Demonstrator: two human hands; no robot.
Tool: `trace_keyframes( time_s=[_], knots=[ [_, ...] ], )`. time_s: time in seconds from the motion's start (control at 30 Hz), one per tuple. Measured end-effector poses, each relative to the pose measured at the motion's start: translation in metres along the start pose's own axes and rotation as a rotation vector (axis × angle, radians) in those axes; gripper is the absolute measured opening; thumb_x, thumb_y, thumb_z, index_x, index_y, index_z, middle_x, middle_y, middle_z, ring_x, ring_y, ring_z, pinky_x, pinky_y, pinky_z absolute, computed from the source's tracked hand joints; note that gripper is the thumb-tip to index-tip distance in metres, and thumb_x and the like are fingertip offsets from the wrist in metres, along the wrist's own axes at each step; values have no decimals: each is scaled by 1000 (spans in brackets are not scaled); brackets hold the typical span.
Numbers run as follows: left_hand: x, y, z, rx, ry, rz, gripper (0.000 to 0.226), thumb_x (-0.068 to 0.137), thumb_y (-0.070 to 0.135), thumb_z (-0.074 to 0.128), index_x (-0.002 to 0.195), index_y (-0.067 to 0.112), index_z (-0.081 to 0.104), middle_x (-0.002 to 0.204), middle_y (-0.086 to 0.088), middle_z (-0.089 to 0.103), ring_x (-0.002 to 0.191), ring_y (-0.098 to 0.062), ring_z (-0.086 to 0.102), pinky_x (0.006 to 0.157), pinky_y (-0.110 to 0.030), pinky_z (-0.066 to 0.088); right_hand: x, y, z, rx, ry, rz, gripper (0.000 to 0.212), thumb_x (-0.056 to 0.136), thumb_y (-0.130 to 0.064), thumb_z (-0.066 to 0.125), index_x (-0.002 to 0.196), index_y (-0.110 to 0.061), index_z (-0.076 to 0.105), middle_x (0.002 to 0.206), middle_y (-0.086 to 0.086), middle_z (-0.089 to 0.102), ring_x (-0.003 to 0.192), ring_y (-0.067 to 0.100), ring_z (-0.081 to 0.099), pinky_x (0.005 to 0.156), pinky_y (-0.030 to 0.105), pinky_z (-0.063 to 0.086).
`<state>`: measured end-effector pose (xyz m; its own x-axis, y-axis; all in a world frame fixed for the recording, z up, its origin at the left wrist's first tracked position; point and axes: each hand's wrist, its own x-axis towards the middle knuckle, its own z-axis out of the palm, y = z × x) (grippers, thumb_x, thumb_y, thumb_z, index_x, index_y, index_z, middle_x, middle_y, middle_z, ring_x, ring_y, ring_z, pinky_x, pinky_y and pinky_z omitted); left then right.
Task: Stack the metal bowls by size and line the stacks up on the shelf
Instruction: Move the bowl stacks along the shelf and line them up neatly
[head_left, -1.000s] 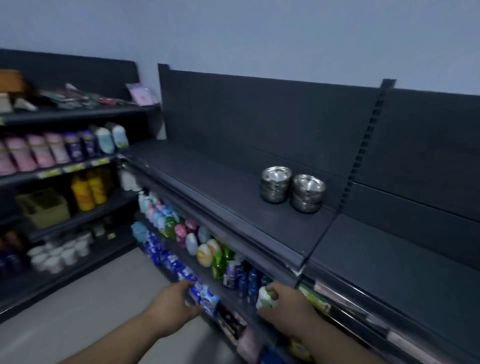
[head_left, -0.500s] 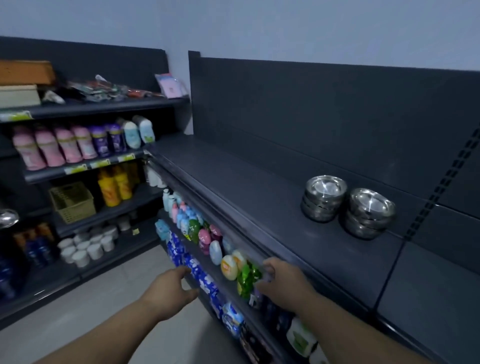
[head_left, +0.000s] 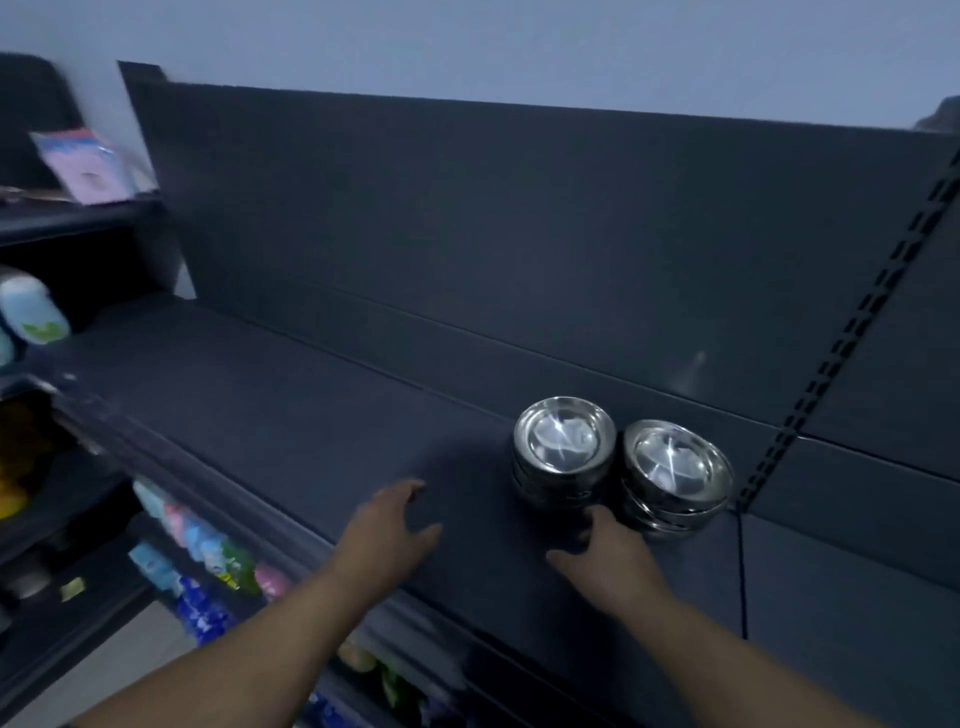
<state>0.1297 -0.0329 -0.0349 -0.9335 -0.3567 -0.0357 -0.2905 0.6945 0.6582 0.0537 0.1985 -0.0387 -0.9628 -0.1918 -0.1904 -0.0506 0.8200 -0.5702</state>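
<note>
The two stacks of metal bowls stand on the dark shelf (head_left: 311, 415), toward its right end and close to the back panel (head_left: 467, 234). The left stack (head_left: 565, 457) and the right stack (head_left: 675, 475) sit side by side, rims touching or very nearly so. Each is upright, with its bowls nested mouth up. The right stack looks a little wider, but the wide lens makes that hard to trust, so check the sizes by eye before you settle them. The slotted upright (head_left: 831, 353) runs just to the right of the right stack.

Your right hand (head_left: 605, 553) is at the foot of the stacks, fingers stretched forward and thumb splayed left, gripping nothing. Its fingertips reach the base of the left stack near the gap, and I cannot tell whether they touch. Your left hand (head_left: 392, 519) hovers over the shelf, well left of the bowls, fingers spread and holding nothing.

This looks like the squaring-up step. Take each stack low, cupping the bottom bowl rather than the top rim, because nested steel slips and the upper bowls would likely shift. Bring your left hand to the far side of the left stack so that both hands brace it. Slide rather than lift. Set the stacks in a row parallel to the shelf's front lip, and keep the right stack off the upright.

Below the lip, coloured bottles (head_left: 208, 551) fill the lower shelf.
</note>
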Motion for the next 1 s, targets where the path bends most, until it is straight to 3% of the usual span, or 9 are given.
trace_keyframes(
  time_s=[0.1,0.2,0.37,0.5,0.63,0.83,0.93,1.0],
  knots=[
    [46,7,15,-52,-118,105,67,81,35,71,140,22,41,140,1,49,125,-14,48,103,-23,39,16,3,7,51,39,77,73,73,-40,79,128,-9,42,120,4,63,113,21,59,89,24,44],
    [88,9,22,-120,-260,190,83,74,40,77,144,26,34,145,2,43,130,-13,44,109,-27,36,28,1,17,151,77,136,64,67,-37,82,117,-16,46,109,-3,67,103,17,65,88,26,50],
    [147,8,20,-370,-480,250,116,52,43,89,147,29,25,144,13,41,126,-4,44,105,-23,36,46,-17,30,319,118,181,61,58,-38,82,109,-24,51,102,-10,68,96,7,67,92,34,54],
    [173,5,22,-400,-612,289,122,48,44,89,149,32,21,144,12,42,125,-8,50,107,-27,40,61,-27,34,459,191,170,103,48,-47,83,138,-29,37,118,-14,66,112,3,61,101,35,49],
    [177,5,28,-463,-736,313,117,48,51,85,146,38,23,136,16,50,116,-7,57,104,-36,46,66,-33,34,654,191,159,105,50,-29,87,141,-29,35,126,-11,63,117,5,60,101,36,50],
    [168,3,28,-532,-735,286,109,53,52,84,144,43,26,131,16,54,116,-7,57,104,-36,46,53,-38,37,767,212,150,87,67,2,81,140,-19,39,127,-3,62,112,8,64,86,23,54],
    [157,2,23,-519,-715,302,105,53,54,83,143,43,29,129,16,55,115,-6,57,104,-34,46,41,-41,39,825,218,141,86,69,4,81,140,-19,39,128,-2,61,110,8,64,86,23,54],
    [143,2,19,-515,-711,308,95,58,47,84,139,44,33,128,16,57,114,-5,57,101,-29,46,28,-43,39,837,218,138,91,63,-6,85,140,-21,39,128,-4,61,112,7,63,91,25,53]
  ],
)
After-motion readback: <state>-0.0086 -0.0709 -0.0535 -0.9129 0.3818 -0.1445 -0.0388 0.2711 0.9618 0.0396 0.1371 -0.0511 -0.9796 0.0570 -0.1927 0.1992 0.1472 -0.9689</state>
